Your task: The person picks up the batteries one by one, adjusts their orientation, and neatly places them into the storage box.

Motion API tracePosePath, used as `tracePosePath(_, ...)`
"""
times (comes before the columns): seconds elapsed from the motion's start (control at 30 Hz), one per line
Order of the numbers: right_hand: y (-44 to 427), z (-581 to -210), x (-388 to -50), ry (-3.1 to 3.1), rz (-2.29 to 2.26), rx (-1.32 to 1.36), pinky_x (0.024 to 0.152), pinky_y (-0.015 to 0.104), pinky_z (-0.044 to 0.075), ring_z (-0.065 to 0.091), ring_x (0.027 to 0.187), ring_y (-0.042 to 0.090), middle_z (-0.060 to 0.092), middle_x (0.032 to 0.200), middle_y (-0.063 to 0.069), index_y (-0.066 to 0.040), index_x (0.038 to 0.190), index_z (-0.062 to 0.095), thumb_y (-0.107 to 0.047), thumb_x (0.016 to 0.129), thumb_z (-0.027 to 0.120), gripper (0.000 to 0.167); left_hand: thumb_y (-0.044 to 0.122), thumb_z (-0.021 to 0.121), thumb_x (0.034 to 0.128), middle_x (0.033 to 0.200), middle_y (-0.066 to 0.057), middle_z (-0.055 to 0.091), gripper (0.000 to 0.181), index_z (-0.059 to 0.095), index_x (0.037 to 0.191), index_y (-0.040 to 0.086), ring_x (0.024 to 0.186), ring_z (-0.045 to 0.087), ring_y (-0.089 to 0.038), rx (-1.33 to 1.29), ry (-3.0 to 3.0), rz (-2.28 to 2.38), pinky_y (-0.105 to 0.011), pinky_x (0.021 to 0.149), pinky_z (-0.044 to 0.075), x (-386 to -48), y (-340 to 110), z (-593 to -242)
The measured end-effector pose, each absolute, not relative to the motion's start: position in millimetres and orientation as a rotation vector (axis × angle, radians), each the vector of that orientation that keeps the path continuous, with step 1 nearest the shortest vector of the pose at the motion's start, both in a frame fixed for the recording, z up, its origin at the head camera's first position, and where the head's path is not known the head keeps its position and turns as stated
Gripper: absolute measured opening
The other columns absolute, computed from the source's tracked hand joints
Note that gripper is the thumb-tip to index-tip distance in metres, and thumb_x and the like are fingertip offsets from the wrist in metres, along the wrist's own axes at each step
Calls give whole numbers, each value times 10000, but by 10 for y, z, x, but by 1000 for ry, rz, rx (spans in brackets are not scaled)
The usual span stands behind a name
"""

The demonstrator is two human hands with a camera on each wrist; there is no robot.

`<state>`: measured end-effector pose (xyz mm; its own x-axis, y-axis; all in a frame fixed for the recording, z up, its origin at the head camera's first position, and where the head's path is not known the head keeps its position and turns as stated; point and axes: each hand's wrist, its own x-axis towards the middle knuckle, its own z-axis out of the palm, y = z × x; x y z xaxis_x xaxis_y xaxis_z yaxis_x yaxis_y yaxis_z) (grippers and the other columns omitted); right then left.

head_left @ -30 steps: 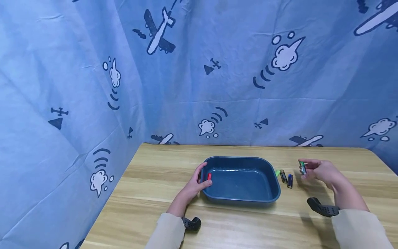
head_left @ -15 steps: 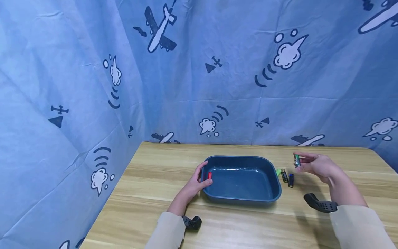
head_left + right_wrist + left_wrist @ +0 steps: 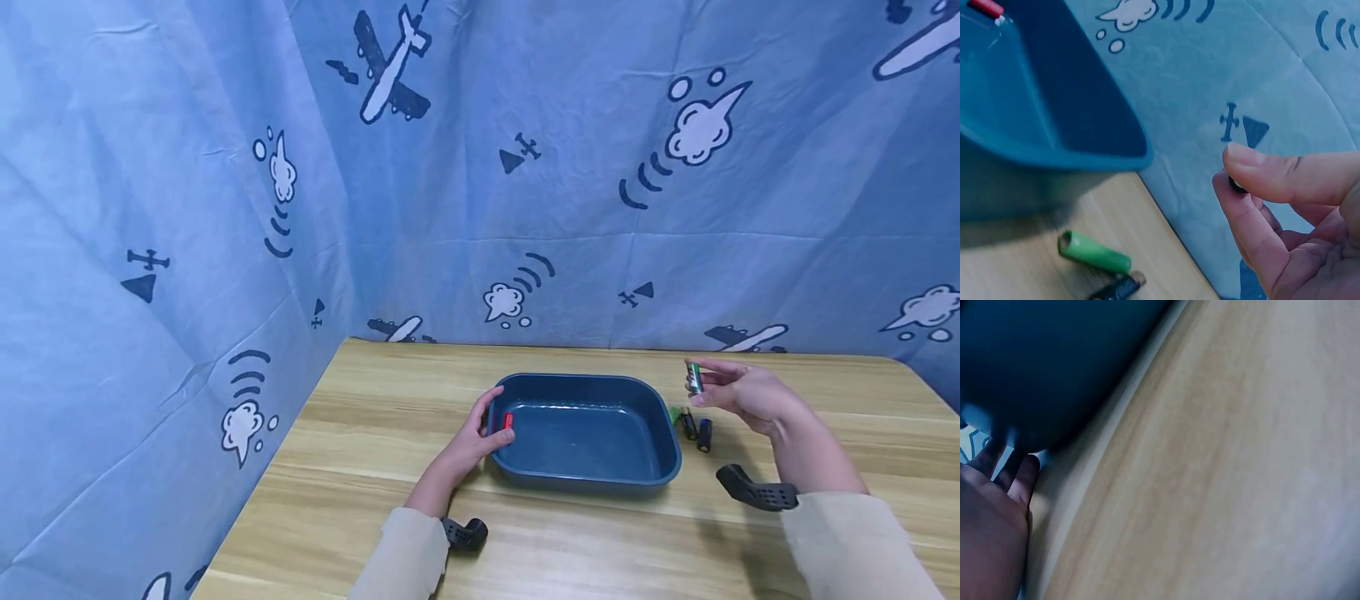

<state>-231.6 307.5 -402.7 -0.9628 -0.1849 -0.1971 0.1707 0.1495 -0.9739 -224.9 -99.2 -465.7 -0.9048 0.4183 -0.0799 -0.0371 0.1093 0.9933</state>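
A dark blue tub stands on the table with a red battery inside at its left end. My left hand grips the tub's left wall, thumb over the rim; in the left wrist view its fingers lie against the outside. Right of the tub and above the table, my right hand pinches a green battery between thumb and fingers. That battery is mostly hidden in the right wrist view, behind the thumb. A light green battery lies beside the tub.
A black battery and a dark blue battery lie on the wooden table, right of the tub, below my right hand. A blue patterned cloth hangs behind and to the left of the table.
My right hand has moved left and a little farther back with the green battery, closer to the tub. The left hand keeps its grip on the tub wall.
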Motion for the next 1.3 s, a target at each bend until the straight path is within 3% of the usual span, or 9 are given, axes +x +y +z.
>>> tracePosePath(0.43,2896,-4036,-2372,2004,-2011,-129,764,249,516,609,871,115,620,952,-6,-349,990,647,100,776,659,497,328,648,857,1519,-140,150,732,248,1460,218,1363,194,-353,371,2075,1836,-496,1060,254,-2262,-991,-4646)
tracePosePath(0.67,2769,-4032,-2395,2075,-1946,-110,781,260,511,611,885,116,599,992,22,-336,1033,610,54,770,690,476,318,652,857,1514,-142,165,725,259,1456,202,1358,207,-351,377,2055,1862,-494,1053,269,-2266,-990,-4666)
tracePosePath(0.9,2631,-4019,-2442,2104,-1906,-123,802,259,501,617,919,130,588,1032,31,-196,1275,536,31,771,698,576,306,647,864,1514,-143,164,720,254,1459,206,1355,211,-355,372,2051,1866,-488,1045,287,-2254,-988,-4677)
tracePosePath(0.97,2595,-4010,-2457,2094,-1913,-115,808,258,499,615,924,130,588,1033,26,-195,1282,531,33,767,701,589,311,644,865,1514,-142,163,720,252,1460,209,1354,211,-356,373,2057,1861,-491,1043,290,-2252,-987,-4674)
tracePosePath(1.13,2528,-4010,-2496,2035,-1963,-81,796,257,506,621,910,135,594,1011,28,-279,1132,609,56,747,708,520,328,642,863,1516,-142,161,722,251,1459,215,1357,205,-357,370,2073,1845,-500,1048,278,-2250,-986,-4663)
tracePosePath(1.3,2465,-4025,-2521,1983,-2010,-92,782,255,514,627,908,153,594,1008,50,-293,1062,635,81,742,702,497,332,646,860,1513,-145,166,723,257,1457,211,1354,212,-356,374,2067,1855,-495,1048,280,-2258,-988,-4677)
